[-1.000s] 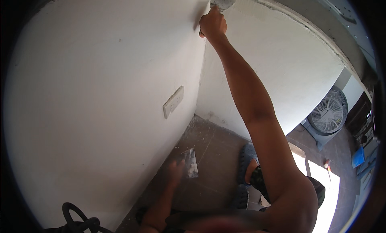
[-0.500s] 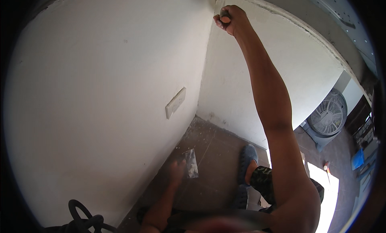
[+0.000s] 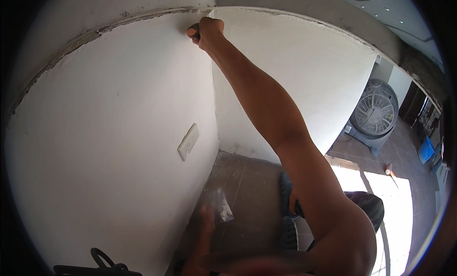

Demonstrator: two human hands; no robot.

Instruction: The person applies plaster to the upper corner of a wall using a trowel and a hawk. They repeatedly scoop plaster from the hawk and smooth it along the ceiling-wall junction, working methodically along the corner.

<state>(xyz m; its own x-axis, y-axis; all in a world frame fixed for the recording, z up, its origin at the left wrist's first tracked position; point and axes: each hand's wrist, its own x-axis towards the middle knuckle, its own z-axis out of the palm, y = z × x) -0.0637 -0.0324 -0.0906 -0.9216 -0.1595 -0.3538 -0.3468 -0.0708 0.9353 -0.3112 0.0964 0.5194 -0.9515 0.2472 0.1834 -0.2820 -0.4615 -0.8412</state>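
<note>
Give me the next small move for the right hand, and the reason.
Probably ease the right hand slightly down the left wall: it grips a dark handle near the corner, with the rough edge close above leaving little room upward, while the wall socket sits well lower.

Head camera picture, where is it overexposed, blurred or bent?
Head view: the sunlit floor patch at right glares white; head view: the left hand looks blurred, and the reddish shape at the lower edge is out of focus; head view: the wall's top edge bows, fisheye-style.
</note>
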